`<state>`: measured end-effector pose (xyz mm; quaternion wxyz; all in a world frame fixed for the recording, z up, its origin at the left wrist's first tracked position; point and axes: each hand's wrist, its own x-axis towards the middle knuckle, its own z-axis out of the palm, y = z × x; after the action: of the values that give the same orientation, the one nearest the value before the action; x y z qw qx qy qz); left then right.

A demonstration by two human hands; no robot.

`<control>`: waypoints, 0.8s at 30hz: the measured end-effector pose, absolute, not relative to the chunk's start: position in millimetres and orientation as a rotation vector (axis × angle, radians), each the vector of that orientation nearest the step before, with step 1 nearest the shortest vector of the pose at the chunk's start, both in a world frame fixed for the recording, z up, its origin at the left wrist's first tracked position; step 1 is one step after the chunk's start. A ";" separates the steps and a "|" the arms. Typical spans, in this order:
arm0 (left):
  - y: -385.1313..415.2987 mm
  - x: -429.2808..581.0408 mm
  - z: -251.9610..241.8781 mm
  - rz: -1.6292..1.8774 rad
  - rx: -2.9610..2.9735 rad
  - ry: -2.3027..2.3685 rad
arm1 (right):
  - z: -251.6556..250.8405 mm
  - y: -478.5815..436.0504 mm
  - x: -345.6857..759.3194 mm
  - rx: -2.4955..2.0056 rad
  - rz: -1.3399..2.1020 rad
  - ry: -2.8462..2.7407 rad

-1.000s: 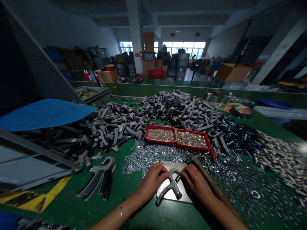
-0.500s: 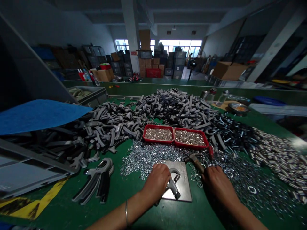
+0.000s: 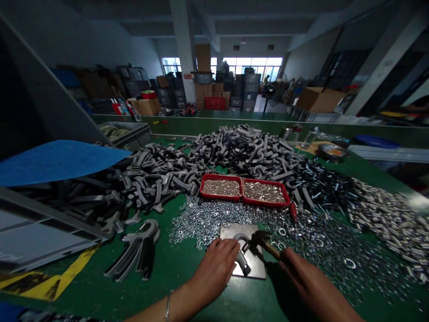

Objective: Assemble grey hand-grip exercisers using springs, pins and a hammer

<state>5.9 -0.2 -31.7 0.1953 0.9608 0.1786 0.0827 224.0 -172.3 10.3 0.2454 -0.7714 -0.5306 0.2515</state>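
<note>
My right hand (image 3: pixel 303 270) is wrapped round the wooden handle of a hammer (image 3: pixel 272 252). The hammer's dark head is over the right side of a square metal plate (image 3: pixel 257 269), close beside a grey hook-ended clamp part (image 3: pixel 241 263). That part lies on the plate with a black tip at its near end. My left hand (image 3: pixel 217 261) presses over the part's left side, fingers closed on it and hiding much of it. Whether the hammer head touches the part, I cannot tell. Several grey-and-black clamp parts (image 3: pixel 140 250) rest together on the green table to the left.
Beyond the plate, loose washers (image 3: pixel 201 223) spread across the table, below two red trays (image 3: pixel 221 197) of small metal pins. A large heap of grey parts (image 3: pixel 244 147) stands behind. Metal sleeves (image 3: pixel 392 214) are piled at right. A grey crate (image 3: pixel 50 237) borders the left.
My right hand has raised the hammer and brought its head leftward over the plate, next to the clamp part. My left hand has flattened somewhat over that part.
</note>
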 end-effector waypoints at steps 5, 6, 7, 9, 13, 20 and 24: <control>-3.7 4.2 -47.8 0.409 2.525 0.668 | 23.1 -160.4 208.8 -2.062 0.652 -1.574; -4.6 4.2 -50.0 0.430 2.510 0.695 | 23.7 -157.8 206.3 -2.070 0.681 -1.623; -5.3 4.3 -51.3 0.446 2.504 0.717 | 23.4 -155.6 204.7 -2.066 0.720 -1.649; -5.2 5.3 -50.8 0.455 2.511 0.737 | 19.7 -153.5 204.6 -2.021 0.794 -1.581; 1.5 10.4 -39.2 0.413 2.496 0.712 | 2.2 -162.0 218.1 -1.956 0.899 -1.154; 21.9 22.4 -17.2 0.331 1.928 0.726 | -21.3 -163.4 301.6 -2.285 0.504 -1.265; 25.3 16.5 -26.2 0.444 2.257 0.778 | -27.2 -124.8 352.1 -2.567 0.129 -1.233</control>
<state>16.5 25.3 -26.2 0.3494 0.8709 0.3003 0.1712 352.1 -124.8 -27.2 0.1452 -0.8910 -0.4279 0.0447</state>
